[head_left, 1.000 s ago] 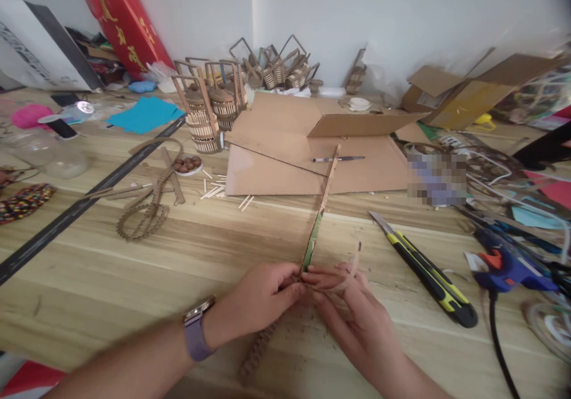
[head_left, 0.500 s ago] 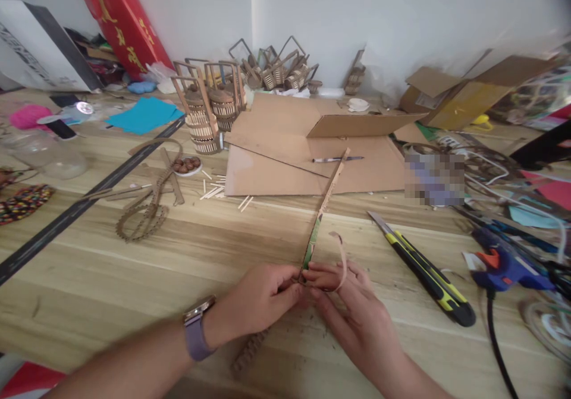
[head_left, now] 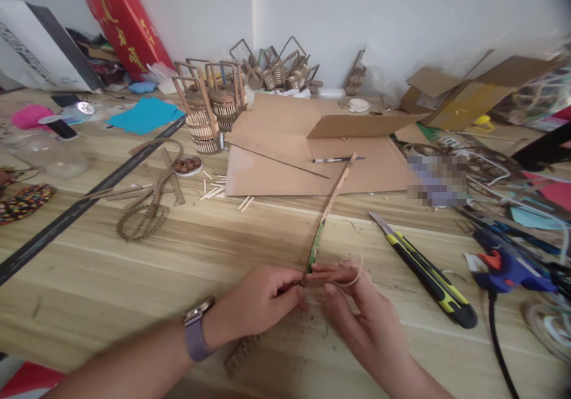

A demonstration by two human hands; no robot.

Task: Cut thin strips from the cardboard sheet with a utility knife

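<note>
My left hand [head_left: 261,301], with a purple watch at the wrist, pinches the near end of a long thin cardboard strip [head_left: 329,209] that slants up and away toward the flat cardboard sheets [head_left: 276,167]. My right hand [head_left: 357,310] meets it fingertip to fingertip and pinches a thin paper layer [head_left: 354,271] that curls off the strip over its fingers. Below my left hand, the strip's corrugated bare end [head_left: 241,351] rests on the wooden table [head_left: 134,280].
A yellow-black utility knife [head_left: 423,271] lies to the right, then a blue glue gun [head_left: 508,268] with its cord. A pen [head_left: 336,160] rests on the cardboard. Small cardboard baskets [head_left: 207,110], sticks, a corrugated loop [head_left: 147,214] and a long black ruler [head_left: 89,200] lie to the left.
The strip's far end has swung to the right. The peeled paper curl has dropped lower over my right fingers, and the corrugated end has slid left.
</note>
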